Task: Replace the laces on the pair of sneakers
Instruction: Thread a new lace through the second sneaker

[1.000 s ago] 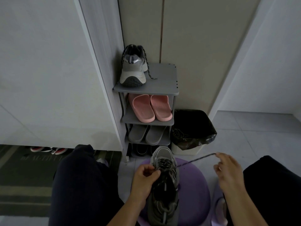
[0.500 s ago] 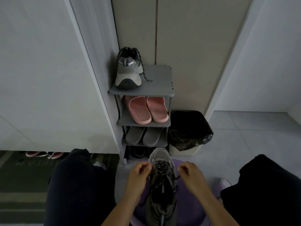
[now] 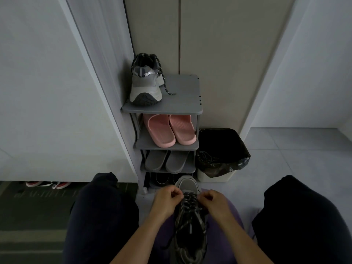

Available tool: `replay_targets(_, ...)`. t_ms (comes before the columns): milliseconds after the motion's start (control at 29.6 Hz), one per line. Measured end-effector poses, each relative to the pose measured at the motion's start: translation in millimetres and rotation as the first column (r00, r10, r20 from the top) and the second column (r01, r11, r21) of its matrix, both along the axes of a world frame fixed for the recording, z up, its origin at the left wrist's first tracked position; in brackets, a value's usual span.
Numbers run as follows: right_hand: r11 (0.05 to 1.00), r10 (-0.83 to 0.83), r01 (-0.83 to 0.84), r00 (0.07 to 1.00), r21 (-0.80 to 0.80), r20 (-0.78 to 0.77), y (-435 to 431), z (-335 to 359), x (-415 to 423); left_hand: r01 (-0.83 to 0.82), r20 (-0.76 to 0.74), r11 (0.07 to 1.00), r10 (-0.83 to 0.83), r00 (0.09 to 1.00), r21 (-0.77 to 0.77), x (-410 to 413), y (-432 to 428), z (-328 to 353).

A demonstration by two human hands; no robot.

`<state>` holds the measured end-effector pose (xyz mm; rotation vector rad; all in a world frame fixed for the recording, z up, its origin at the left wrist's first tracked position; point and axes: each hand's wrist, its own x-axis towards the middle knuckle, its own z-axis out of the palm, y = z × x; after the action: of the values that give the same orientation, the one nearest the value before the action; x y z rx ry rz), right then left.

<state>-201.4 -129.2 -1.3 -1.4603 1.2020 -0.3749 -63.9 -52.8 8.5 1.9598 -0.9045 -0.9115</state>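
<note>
A grey sneaker point(image 3: 187, 228) lies toe-away on a purple stool point(image 3: 231, 218) between my knees. A dark speckled lace point(image 3: 188, 203) criss-crosses its eyelets. My left hand point(image 3: 165, 201) pinches the lace at the left eyelets near the toe. On the other side of the shoe my right hand point(image 3: 215, 203) pinches the lace at the same height. The second grey sneaker point(image 3: 145, 82) stands heel-toward-me on the top of the grey shoe rack point(image 3: 182, 107), with its speckled lace end hanging loose onto the shelf.
The rack holds pink slippers point(image 3: 169, 130), grey slippers point(image 3: 166, 161) and dark shoes at the bottom. A white bin with a black bag point(image 3: 221, 155) stands right of it, a dark lace inside. White walls flank the rack; a dark mat point(image 3: 32, 210) lies left.
My right hand, stretched out to the right pulling the lace taut a second ago, has come back to the shoe. Both hands now pinch the lace at the eyelets.
</note>
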Motion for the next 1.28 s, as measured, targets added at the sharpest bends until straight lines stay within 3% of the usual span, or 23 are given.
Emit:
replay_targets(270,0.998,-0.012,0.008,0.997,0.057,0.079,3.0,1.2,-2.3,-0.08,-0.151,0.997,0.077,0.986,-0.017,-1.7,2.1,-3.5)
replay_targets(406,0.998,-0.003,-0.001,0.997,0.06,0.072,2.4,3.9,-2.5,0.03,-0.004,0.999,-0.03,1.0,0.013,3.1,0.9,-6.3)
replay_targets(574,0.995,0.098,-0.099,0.994,-0.024,-0.042,1.0,4.1,2.4,-0.067,0.038,0.996,0.07,0.997,-0.055,-4.4,2.9,-10.6)
replay_targets(710,0.999,-0.032,0.031,0.999,-0.025,-0.026,4.5,-1.5,3.0,-0.178,-0.099,0.981,0.17,0.98,-0.077,-7.2,6.7,-10.4)
replay_targets(879,0.981,-0.147,0.135,0.985,0.139,0.084,5.0,-6.9,0.5,-0.337,-0.399,0.94,0.288,0.87,-0.055,-8.5,7.8,-8.8)
replay_targets(1014,0.974,-0.066,0.029,0.985,0.225,0.161,1.1,-4.0,-2.6,-0.192,-0.285,0.98,0.171,0.943,-0.047,-0.7,9.3,-10.4)
replay_targets(1115,0.984,0.039,-0.064,0.988,0.167,0.15,2.4,-0.2,-1.2,-0.096,-0.124,0.995,0.09,0.988,-0.038,0.0,9.7,-11.5)
replay_targets(1217,0.993,0.029,-0.041,0.994,0.113,0.108,5.8,-2.4,0.7,-0.077,0.039,0.996,0.079,0.996,-0.049,-4.2,10.5,-13.0)
replay_targets(1284,0.991,-0.027,0.012,0.993,0.137,0.112,8.5,-3.9,0.3,-0.1,0.039,0.993,0.102,0.994,-0.055,-8.4,13.2,-12.0)
